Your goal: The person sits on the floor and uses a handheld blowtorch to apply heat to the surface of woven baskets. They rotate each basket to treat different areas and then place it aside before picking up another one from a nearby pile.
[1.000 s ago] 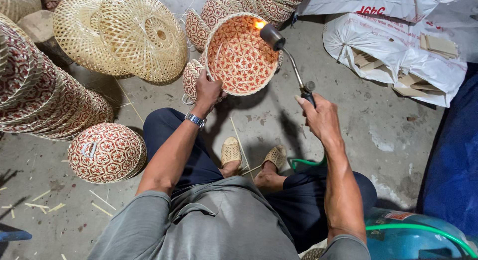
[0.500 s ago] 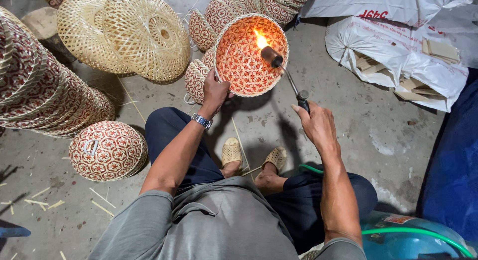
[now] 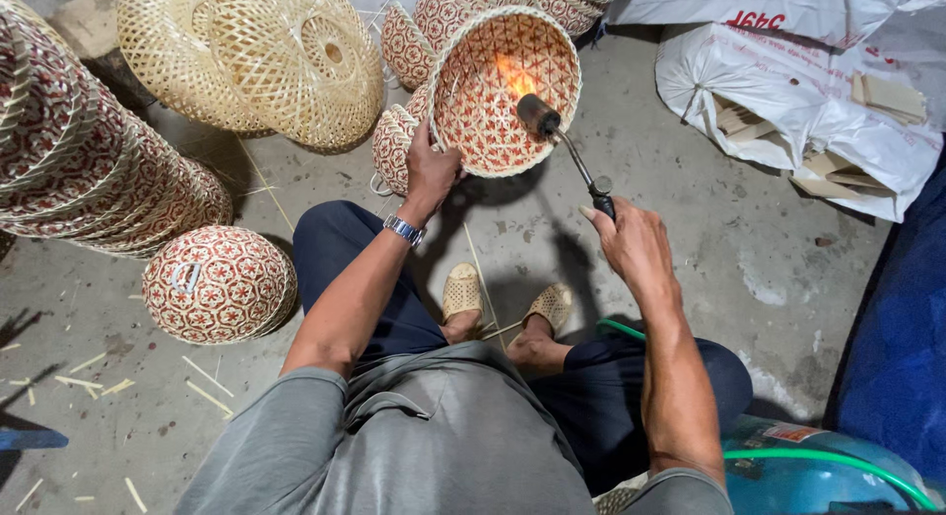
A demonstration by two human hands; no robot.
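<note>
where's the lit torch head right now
In the head view, upper centre: the torch head flames inside the woven basket tilted by the left hand, held by the right hand.

The floor (image 3: 778, 269) is bare grey concrete with stains and thin bamboo splinters (image 3: 94, 382) scattered at the left. White plastic sacks (image 3: 788, 91) lie at the upper right, one holding flat wooden pieces. A blue cloth (image 3: 902, 347) covers the right edge. Light is soft and even
</note>
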